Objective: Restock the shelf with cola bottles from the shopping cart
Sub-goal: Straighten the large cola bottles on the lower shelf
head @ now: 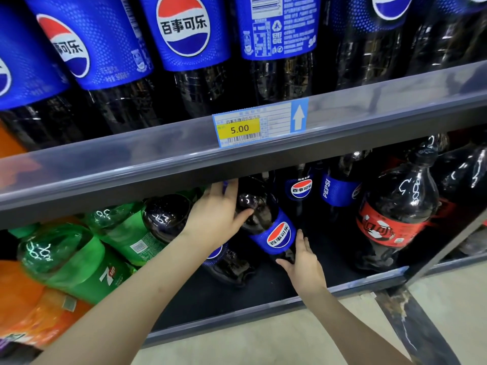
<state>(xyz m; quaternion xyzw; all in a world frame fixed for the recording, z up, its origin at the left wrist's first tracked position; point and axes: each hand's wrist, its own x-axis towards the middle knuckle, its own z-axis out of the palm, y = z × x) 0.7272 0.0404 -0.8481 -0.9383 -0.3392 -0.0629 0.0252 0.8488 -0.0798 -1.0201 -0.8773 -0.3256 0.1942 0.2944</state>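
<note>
A large cola bottle with a blue label (274, 233) stands tilted on the bottom shelf (263, 309). My left hand (216, 214) grips its upper shoulder, thumb across the front and fingers behind. My right hand (303, 264) holds the bottle's lower part, fingers straight along its right side and thumb under the base. More blue-label cola bottles (300, 193) stand behind it, and another one (168, 217) stands to its left. The shopping cart is out of view.
Green soda bottles (68, 259) and orange ones (29, 314) fill the shelf's left. A red-label cola bottle (395, 214) stands at the right. The upper shelf's edge (131, 164), with a 5.00 price tag (261, 122), hangs low over my hands. Pale floor lies below.
</note>
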